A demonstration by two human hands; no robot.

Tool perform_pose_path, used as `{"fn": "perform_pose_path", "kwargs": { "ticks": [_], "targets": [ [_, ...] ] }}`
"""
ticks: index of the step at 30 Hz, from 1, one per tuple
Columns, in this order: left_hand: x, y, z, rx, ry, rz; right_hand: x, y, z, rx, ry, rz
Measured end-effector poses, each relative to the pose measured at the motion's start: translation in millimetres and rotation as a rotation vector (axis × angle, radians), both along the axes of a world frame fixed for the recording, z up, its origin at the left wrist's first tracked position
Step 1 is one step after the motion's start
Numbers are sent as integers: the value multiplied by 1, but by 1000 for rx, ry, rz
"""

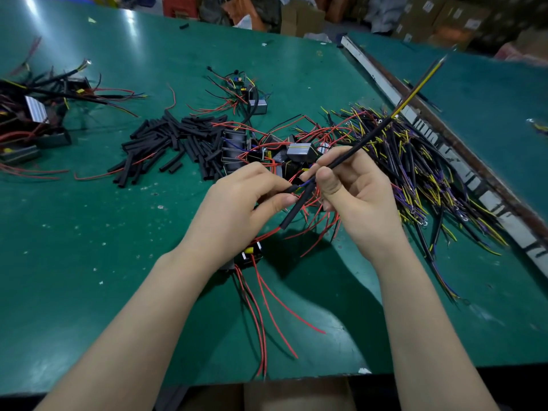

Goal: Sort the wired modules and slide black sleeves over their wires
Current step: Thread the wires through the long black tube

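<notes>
My left hand (246, 200) pinches the wires of a black module (251, 256) that hangs just under my wrist, its red wires (267, 307) trailing toward the table's front edge. My right hand (355, 194) pinches a long black cable (382, 127) with a yellow-striped tip that points up and to the right. A black sleeve (296, 209) slants down between both hands, its lower end free. A heap of loose black sleeves (175, 146) lies behind and to the left. More wired modules (299, 152) sit just beyond my hands.
On the green table (118, 262), a pile of yellow, purple and black wires (421, 173) spreads at the right. Modules with sleeved wires (32, 120) lie far left. A lone module (255, 103) rests farther back. A metal rail (444, 149) runs diagonally at the right. Boxes stand beyond the table.
</notes>
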State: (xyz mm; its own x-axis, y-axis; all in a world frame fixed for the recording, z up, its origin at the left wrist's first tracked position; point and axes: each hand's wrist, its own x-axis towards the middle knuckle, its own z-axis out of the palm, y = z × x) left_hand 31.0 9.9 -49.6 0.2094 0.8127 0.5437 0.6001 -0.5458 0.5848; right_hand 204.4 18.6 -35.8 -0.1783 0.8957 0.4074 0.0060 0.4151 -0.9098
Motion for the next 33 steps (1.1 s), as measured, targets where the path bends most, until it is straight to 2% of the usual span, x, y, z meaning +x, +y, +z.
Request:
{"fn": "perform_pose_path", "kwargs": {
  "ticks": [6,12,15,22,29,33],
  "targets": [
    [1,-2,0,24,44,-23,2,0,1,-50,-1,78],
    [4,-3,2,20,-44,-23,-4,-1,-4,10,11,-49],
    [5,-4,3,9,-103,-1,-7,-2,-3,-22,71,-25],
    [5,-5,3,-109,-236,83,-7,-1,-3,-47,68,2],
    [5,-6,2,-100,-261,135,-10,-1,-6,-68,31,-4],
    [6,-6,2,-131,-264,142,-10,-1,-5,-84,72,-55]
  ]
}}
